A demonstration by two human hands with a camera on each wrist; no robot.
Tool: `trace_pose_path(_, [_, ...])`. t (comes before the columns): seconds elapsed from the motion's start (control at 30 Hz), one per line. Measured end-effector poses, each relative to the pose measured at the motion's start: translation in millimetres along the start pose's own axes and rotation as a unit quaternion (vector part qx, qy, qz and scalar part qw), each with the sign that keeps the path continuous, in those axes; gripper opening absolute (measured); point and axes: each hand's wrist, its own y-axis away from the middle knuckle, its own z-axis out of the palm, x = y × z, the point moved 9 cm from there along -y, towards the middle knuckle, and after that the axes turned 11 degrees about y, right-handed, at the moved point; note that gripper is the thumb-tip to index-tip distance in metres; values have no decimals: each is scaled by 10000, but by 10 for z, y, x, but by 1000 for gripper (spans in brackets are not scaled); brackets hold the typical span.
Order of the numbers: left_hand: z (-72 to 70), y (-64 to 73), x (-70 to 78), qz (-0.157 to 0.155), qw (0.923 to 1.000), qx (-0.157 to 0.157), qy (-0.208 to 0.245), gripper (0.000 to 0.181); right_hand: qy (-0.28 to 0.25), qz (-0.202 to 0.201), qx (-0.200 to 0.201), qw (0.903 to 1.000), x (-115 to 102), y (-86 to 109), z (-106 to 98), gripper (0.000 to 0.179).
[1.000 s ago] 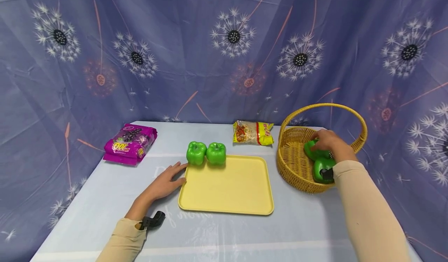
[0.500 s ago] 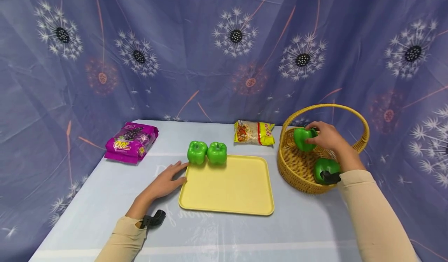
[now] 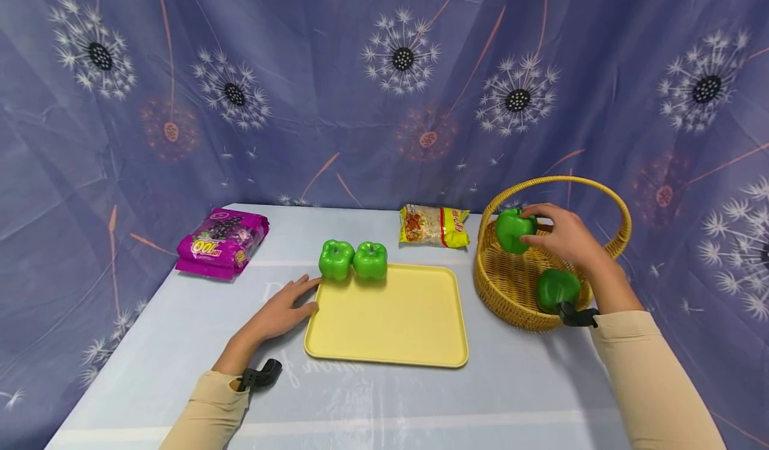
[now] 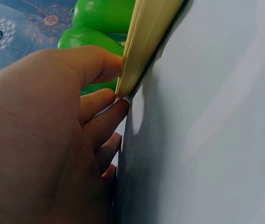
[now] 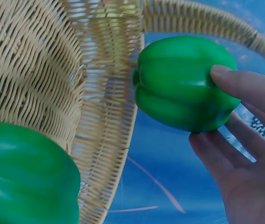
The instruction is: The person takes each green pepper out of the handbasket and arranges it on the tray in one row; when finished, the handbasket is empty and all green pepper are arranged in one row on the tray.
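My right hand (image 3: pixel 561 236) holds a green bell pepper (image 3: pixel 515 230) between thumb and fingers, raised over the back of a wicker basket (image 3: pixel 501 296). The right wrist view shows the thumb on one side of this pepper (image 5: pixel 184 84) and fingertips under the other. Another bell pepper (image 3: pixel 557 290) lies inside the basket. My left hand (image 3: pixel 282 313) rests at the left edge of a yellow tray (image 3: pixel 390 323), its fingertips touching the rim (image 4: pixel 137 51). Two more bell peppers, one left (image 3: pixel 336 260) and one right (image 3: pixel 370 261), stand side by side on the tray's back left corner.
A purple snack bag (image 3: pixel 223 243) lies at the table's back left. Behind the tray is a yellow and clear food packet (image 3: pixel 434 226). The basket's tall handle (image 3: pixel 559 179) arches over its opening. A blue dandelion-print curtain (image 3: pixel 312 103) hangs behind the table.
My right hand has lifted a bell pepper from the basket's right side, moving it up and left. The other pepper stays inside. My left hand keeps its place by the tray.
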Motion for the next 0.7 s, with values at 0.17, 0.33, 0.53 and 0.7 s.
trace_pose_path(0.17, [-1, 2, -15, -38, 10000, 0, 35, 56, -80, -135, 237, 9996, -107, 115, -46, 51])
trace_pose_path(0.33, [5, -2, -21, -34, 10000, -22, 23, 57, -4, -275, 386, 9989, -198, 221, -100, 50])
trace_pose_path(0.53, [7, -2, -35, -100, 9999, -34, 18, 57, -76, -513, 284, 9982, -395, 310, -96, 50])
trace_pose_path(0.7, [8, -3, -34, -138, 9999, -45, -10, 57, -109, -816, 233, 9963, -567, 326, -17, 50])
